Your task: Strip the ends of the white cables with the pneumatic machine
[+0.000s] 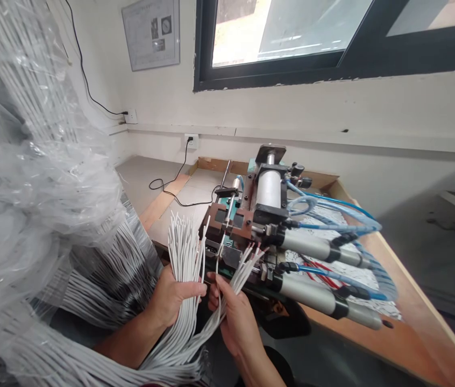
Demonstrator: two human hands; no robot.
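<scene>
My left hand (175,298) is closed round a thick bundle of grey cables (185,252), whose ends point up. Beside it, my right hand (231,306) grips a smaller bundle of grey cables (243,274) with reddish tips. A single cable (218,263) rises from the right hand's fingers toward the jaws of a pneumatic machine (239,220); whether its tip is inside the jaws is hard to tell. Both bundles trail down and left below my hands.
Plastic-wrapped cable bundles (42,188) fill the left side. Silver cylinders (312,293) and blue air hoses (348,215) stick out to the machine's right. A wooden-edged table (425,322) carries the machine. A black cord (183,203) lies behind, below a wall socket (191,141).
</scene>
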